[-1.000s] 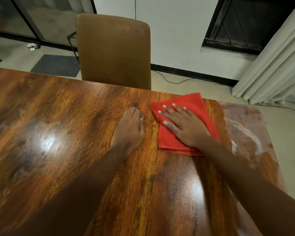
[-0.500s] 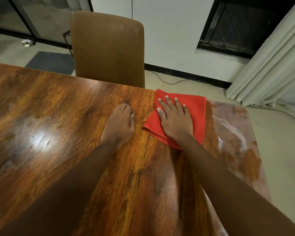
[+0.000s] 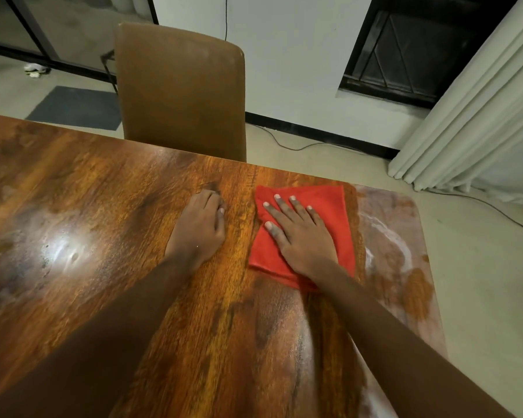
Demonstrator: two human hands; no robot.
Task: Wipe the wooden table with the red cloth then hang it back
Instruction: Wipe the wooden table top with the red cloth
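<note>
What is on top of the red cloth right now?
The right hand lies flat, fingers spread, on the folded red cloth on the wooden table. The cloth under the palm is hidden.

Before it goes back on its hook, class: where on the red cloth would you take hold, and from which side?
Probably the far right corner of the red cloth. It lies folded flat under the right hand, and that corner is uncovered near the wooden table edge, so pinch it from above.
</note>
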